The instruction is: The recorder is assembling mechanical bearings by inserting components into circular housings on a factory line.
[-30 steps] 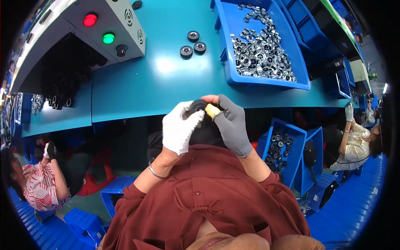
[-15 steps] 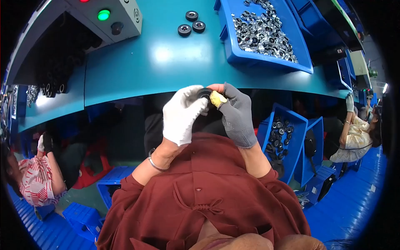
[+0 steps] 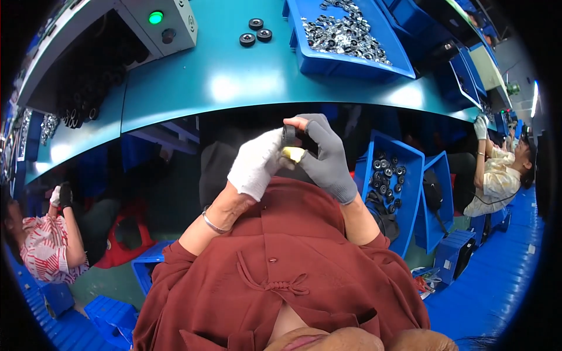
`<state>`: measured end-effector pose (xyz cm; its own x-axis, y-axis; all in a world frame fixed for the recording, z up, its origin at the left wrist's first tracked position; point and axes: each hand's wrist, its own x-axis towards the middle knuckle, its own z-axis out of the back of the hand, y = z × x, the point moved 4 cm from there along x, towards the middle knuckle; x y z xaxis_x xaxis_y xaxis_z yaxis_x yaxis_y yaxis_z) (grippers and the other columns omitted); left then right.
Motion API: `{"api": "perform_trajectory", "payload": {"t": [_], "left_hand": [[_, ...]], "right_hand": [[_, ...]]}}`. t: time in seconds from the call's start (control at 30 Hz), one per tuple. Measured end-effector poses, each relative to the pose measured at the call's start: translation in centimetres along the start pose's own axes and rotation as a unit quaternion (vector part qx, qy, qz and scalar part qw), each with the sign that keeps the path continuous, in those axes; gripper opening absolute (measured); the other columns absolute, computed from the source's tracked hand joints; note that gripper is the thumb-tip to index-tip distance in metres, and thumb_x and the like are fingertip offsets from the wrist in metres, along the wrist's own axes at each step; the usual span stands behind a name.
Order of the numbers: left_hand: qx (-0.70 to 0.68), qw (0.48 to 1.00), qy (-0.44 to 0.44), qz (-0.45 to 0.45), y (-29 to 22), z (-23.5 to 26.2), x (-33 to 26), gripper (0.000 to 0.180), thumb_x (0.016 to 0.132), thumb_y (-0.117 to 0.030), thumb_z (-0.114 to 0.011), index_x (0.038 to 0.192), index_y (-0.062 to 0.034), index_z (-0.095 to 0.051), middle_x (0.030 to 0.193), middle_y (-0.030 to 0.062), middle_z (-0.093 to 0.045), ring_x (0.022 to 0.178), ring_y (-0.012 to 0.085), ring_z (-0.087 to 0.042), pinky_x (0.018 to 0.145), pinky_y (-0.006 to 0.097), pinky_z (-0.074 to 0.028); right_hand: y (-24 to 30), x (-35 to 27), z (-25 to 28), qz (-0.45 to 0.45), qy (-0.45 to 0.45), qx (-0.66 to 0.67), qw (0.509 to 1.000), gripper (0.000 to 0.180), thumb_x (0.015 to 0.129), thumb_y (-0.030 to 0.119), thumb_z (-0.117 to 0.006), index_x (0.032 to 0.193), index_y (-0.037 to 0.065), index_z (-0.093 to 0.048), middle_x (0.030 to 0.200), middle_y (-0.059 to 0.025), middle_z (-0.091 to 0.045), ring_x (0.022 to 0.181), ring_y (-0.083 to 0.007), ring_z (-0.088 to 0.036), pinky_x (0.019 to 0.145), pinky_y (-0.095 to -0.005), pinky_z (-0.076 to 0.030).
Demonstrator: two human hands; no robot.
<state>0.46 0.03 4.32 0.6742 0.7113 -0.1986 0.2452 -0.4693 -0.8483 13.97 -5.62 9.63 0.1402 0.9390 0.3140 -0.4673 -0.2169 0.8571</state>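
Head view. Both hands meet at centre frame, just below the near edge of the teal bench and above the lap.

The left hand, in a white glove, is clenched around something at its fingertips; what it grips is hidden by the glove. A small yellow piece shows between the two hands, touching both.

The right hand, in a grey glove, pinches a small black ring part between a bare fingertip and the thumb. The part stands on edge, its flat faces turned left and right, its axis running roughly across the frame toward the left hand. It sits at the top of the grip, just above the yellow piece, and the right hand is the nearer holder.

Upper frame: three black discs lie on the bench beside a grey control box with a green lamp. A blue bin of metal parts stands at upper right. Another blue bin of black rings sits low at right.
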Motion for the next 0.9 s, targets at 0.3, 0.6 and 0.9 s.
{"api": "perform_trajectory", "payload": {"t": [0.3, 0.6, 0.9], "left_hand": [[0.156, 0.978, 0.050, -0.127, 1.9, 1.2, -0.2, 0.021, 0.104, -0.015, -0.052, 0.108, 0.0005, -0.065, 0.095, 0.0017, -0.067, 0.084, 0.0113, -0.061, 0.074, 0.026, -0.051], [-0.253, 0.962, 0.028, 0.096, 4.5, 0.8, 1.0, 0.031, 0.102, -0.034, -0.057, 0.117, -0.0062, -0.060, 0.110, 0.0055, -0.063, 0.097, 0.0194, -0.062, 0.088, 0.033, -0.052], [-0.299, 0.942, 0.032, 0.151, 5.1, 1.1, 2.0, 0.038, 0.103, -0.043, -0.054, 0.122, -0.0105, -0.056, 0.112, 0.0045, -0.060, 0.101, 0.0209, -0.059, 0.094, 0.040, -0.051]], "right_hand": [[1.1, -0.8, -0.5, 0.144, -0.038, -0.167, 0.975, 0.036, 0.064, 0.008, -0.071, 0.098, 0.002, -0.063, 0.098, -0.0110, -0.059, 0.091, -0.0310, -0.055, 0.077, -0.0396, -0.047], [-0.4, -0.8, -0.6, 0.133, -0.062, -0.173, 0.974, 0.035, 0.064, 0.007, -0.069, 0.098, 0.003, -0.065, 0.092, -0.0093, -0.059, 0.087, -0.0304, -0.056, 0.076, -0.0396, -0.046], [-2.0, 0.0, -0.8, 0.132, -0.054, -0.187, 0.972, 0.041, 0.063, 0.003, -0.069, 0.104, 0.002, -0.067, 0.096, -0.0100, -0.062, 0.087, -0.0286, -0.057, 0.075, -0.0377, -0.047]]}}
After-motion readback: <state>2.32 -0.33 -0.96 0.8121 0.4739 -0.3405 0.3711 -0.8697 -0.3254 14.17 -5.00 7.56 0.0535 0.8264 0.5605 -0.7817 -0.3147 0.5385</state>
